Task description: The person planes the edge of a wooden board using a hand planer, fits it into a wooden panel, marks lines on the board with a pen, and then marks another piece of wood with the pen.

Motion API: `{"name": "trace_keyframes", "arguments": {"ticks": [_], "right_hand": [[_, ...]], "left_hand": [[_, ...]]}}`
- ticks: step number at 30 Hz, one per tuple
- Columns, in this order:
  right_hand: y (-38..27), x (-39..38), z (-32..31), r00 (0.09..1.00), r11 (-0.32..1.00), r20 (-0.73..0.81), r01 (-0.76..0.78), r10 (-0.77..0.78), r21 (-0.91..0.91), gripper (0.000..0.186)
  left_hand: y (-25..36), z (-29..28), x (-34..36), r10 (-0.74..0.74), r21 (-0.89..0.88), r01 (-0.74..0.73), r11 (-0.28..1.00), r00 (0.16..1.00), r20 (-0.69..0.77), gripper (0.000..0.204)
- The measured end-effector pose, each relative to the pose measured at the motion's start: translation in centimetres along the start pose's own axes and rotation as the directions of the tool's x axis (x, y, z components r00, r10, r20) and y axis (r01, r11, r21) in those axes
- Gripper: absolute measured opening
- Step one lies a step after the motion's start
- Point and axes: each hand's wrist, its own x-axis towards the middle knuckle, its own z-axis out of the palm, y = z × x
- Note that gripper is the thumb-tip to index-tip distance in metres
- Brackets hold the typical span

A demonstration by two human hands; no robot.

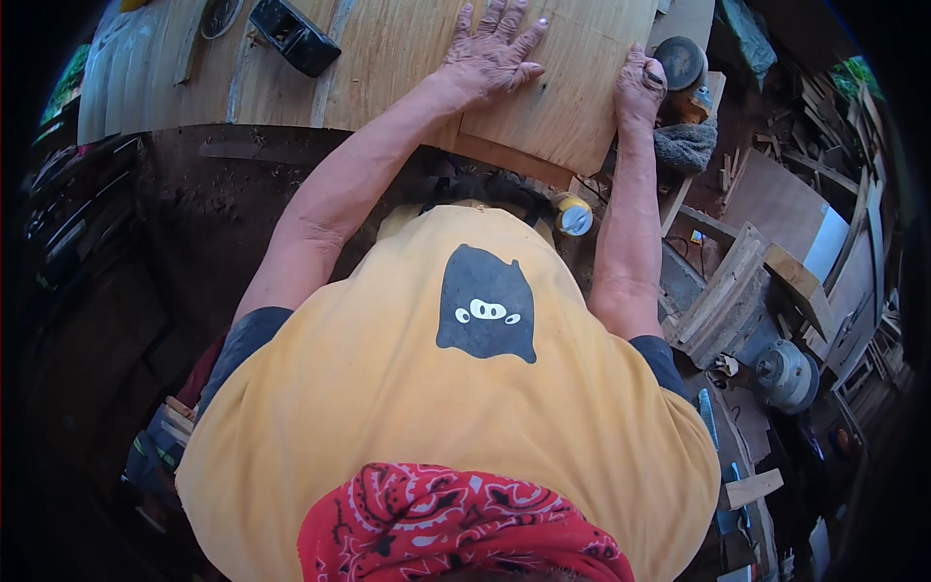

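My left hand [492,48] lies flat with spread fingers on a pale wooden panel [558,92]. At the panel's right edge, my right hand [640,89] is closed, its fingers curled in. A small dark bit shows at its curled fingers, but what it grips cannot be made out. Just right of that hand is a round grey disc [679,64], with a grey cloth [686,145] below it. Farther left on the wood rests a black hand plane [294,37].
A round dish-like thing [220,17] sits at the far left of the boards. Below the panel's edge is a yellow thing with a pale round top [575,217]. Timber blocks [722,286], a motor-like metal part [786,375] and stacked wood offcuts crowd the right side.
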Motion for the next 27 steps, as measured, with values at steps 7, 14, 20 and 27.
{"name": "trace_keyframes", "arguments": {"ticks": [7, 14, 20, 27], "right_hand": [[0.0, -0.1, 0.4, 0.998, 0.995, -0.01, 0.058, -0.057, 0.081, 0.046], [0.6, 2.4, 1.0, 0.935, 0.916, 0.353, -0.169, 0.033, 0.363, 0.046], [8.4, 4.1, 0.8, 0.973, 0.982, -0.145, 0.171, -0.182, -0.085, 0.02], [-5.2, -7.7, -8.7, 0.975, 0.899, 0.156, 0.075, -0.156, 0.43, 0.019]], "left_hand": [[-0.3, -0.7, 0.0, -0.01, -0.018, 0.01, 1.0, 1.0, -0.015, 0.083], [-1.8, -0.2, -0.2, -0.05, 0.017, 0.051, 0.999, 0.998, -0.038, 0.08], [1.3, -1.2, 3.0, 0.078, 0.025, -0.077, 0.997, 0.996, -0.032, 0.079], [-0.9, -0.7, 0.6, -0.037, 0.002, 0.037, 0.999, 0.998, -0.04, 0.082]]}}
